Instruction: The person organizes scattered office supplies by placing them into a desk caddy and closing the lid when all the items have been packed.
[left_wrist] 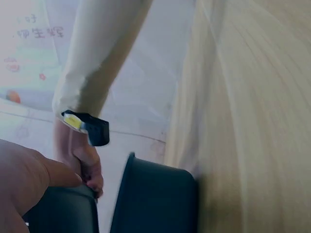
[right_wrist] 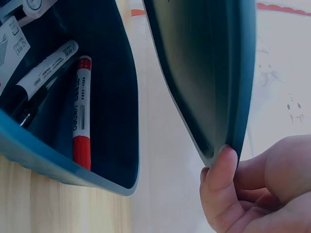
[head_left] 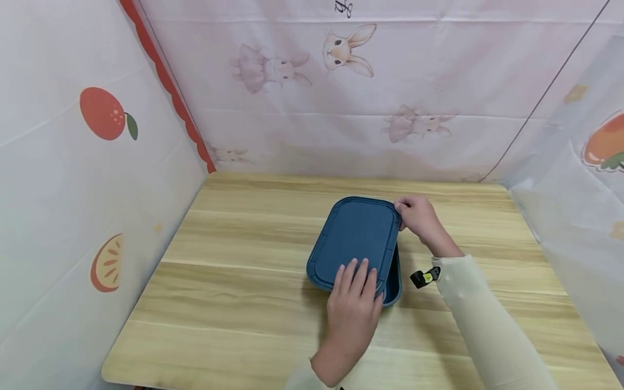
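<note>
A dark blue lid sits tilted over a dark blue storage box, whose right side shows below it. My right hand pinches the lid's far right corner between thumb and fingers. On the lid's near part rests my left hand, its fingers straight and slightly spread. The right wrist view shows a gap between the lid and the box. Inside the box lie a red-capped marker, a black-capped marker and a white printed card or packet, partly cut off.
The box stands on a wood-grain table. Printed cloth walls with rabbits and fruit enclose its back and sides. A black strap with a yellow-green tag sticks out from the right sleeve.
</note>
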Demonstrator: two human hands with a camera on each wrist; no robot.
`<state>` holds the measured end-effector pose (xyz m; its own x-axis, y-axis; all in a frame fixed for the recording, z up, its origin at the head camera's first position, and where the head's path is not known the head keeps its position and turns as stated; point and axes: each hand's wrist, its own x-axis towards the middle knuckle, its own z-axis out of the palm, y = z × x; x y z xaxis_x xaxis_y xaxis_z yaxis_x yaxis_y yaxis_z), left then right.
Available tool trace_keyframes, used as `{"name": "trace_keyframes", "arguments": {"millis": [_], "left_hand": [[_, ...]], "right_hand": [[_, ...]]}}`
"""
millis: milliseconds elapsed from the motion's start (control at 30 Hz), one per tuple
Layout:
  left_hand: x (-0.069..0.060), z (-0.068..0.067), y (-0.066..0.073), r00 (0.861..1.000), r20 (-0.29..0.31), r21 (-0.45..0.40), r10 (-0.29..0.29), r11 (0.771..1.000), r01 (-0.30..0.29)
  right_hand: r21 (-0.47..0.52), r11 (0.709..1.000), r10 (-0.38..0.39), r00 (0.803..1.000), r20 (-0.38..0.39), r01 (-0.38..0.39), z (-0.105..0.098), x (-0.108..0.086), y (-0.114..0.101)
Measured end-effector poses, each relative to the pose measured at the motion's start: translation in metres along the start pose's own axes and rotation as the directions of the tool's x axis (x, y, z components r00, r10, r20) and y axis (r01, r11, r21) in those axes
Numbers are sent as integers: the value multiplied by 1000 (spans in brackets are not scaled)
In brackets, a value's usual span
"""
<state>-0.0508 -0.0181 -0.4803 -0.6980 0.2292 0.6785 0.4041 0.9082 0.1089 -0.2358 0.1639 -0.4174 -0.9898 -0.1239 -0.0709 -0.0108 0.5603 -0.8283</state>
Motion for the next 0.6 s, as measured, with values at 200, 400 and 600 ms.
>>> {"name": "trace_keyframes", "arguments": {"millis": [200, 400, 600], "left_hand": [[-3, 4, -4, 1000, -11, -22, -3, 1000, 3], [-2, 6, -5, 997, -75, -39, 34, 999, -37], [-1, 5, -5, 993, -113, -35, 47, 998, -51]], "right_hand": [[-11, 1000, 6, 1000, -6, -6, 1, -3, -4], [-9, 1000, 6, 1000, -8, -6, 3, -5, -9], [-20, 1000, 12, 1000, -12, -12, 4, -6, -13]]}}
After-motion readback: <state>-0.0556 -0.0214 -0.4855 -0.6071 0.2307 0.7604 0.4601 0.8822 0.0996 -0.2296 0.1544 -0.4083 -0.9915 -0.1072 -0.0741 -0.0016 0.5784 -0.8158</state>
